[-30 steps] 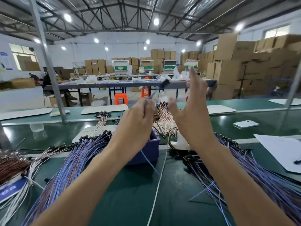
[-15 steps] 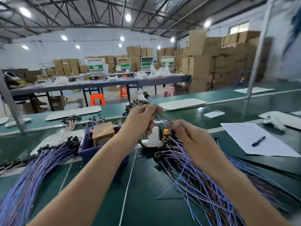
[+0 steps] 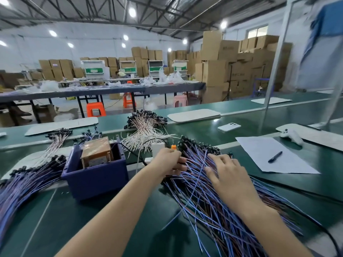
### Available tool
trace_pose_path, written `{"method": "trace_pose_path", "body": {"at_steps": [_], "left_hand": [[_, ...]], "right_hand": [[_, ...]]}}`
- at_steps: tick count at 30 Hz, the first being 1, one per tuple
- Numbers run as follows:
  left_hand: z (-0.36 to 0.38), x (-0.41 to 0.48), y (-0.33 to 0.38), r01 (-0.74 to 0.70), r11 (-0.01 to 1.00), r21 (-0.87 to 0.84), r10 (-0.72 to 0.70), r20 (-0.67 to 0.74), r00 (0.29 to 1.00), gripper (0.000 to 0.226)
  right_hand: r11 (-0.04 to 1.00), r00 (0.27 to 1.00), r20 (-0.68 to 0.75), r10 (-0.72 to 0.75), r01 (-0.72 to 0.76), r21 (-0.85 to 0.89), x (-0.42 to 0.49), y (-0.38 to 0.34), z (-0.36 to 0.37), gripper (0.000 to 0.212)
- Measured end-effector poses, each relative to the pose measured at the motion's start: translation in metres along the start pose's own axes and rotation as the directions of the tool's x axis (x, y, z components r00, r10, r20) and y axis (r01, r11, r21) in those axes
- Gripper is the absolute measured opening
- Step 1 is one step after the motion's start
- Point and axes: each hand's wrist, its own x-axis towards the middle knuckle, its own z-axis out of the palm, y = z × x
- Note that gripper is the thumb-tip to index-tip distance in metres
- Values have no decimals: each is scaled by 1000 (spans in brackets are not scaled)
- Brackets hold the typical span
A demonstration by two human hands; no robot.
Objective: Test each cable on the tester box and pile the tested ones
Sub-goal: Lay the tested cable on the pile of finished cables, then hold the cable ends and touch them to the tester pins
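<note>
A big pile of blue and purple cables (image 3: 213, 204) with black plug ends lies on the green bench at the right. My left hand (image 3: 168, 161) is at the plug end of this pile, its fingers curled round a cable or two. My right hand (image 3: 227, 173) rests flat on the same pile with its fingers spread. Just behind my left hand stands a small white box (image 3: 157, 147) with an orange part (image 3: 173, 147). A second pile of blue cables (image 3: 24, 184) lies at the far left.
A blue bin (image 3: 96, 179) holding a brown box (image 3: 95, 150) stands left of my hands. Behind it lie pink-white cables (image 3: 146, 127). A paper sheet (image 3: 259, 151) with a pen (image 3: 275, 157), a phone (image 3: 229, 127) and a metal post (image 3: 274, 71) are at the right.
Both hands have come down from in front of me onto the right cable pile. The right hand opened flat on it. The view swung to the right.
</note>
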Motion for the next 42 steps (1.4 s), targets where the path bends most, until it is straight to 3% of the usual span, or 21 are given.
{"method": "trace_pose_path", "body": {"at_steps": [7,10,13,16,19,22,26,30,37,42], "left_hand": [[-82,-38,-36,-13,989,149,-10,155,988,27],[-135,-64,-54,31,952,305,-92,187,978,32],[-192,-89,-76,124,888,443,-201,131,971,31],[-249,-107,-102,189,838,513,-193,-46,980,29],[-303,-119,-125,227,841,492,-79,-303,950,24],[-346,-122,-138,242,855,459,46,-531,846,27],[-393,-114,-147,328,800,502,191,-732,653,27],[-424,-94,-152,469,742,479,197,-825,530,33],[-441,-61,-161,609,641,467,50,-817,574,36],[-441,-51,-164,682,611,402,4,-863,506,31]], "right_hand": [[923,955,-123,-271,294,248,0,-95,29,35],[846,922,-81,-380,381,372,-4,-151,54,31],[779,889,10,-459,396,486,-9,-202,82,30],[756,856,104,-506,381,533,-12,-245,110,29],[754,838,192,-511,330,568,-8,-273,135,28],[759,832,255,-492,266,595,-2,-282,153,27],[725,872,286,-397,108,680,8,-282,172,24],[609,895,287,-341,-22,793,13,-276,176,27],[551,898,309,-312,-94,830,15,-275,182,25],[520,898,303,-318,-102,848,16,-274,186,26]]}}
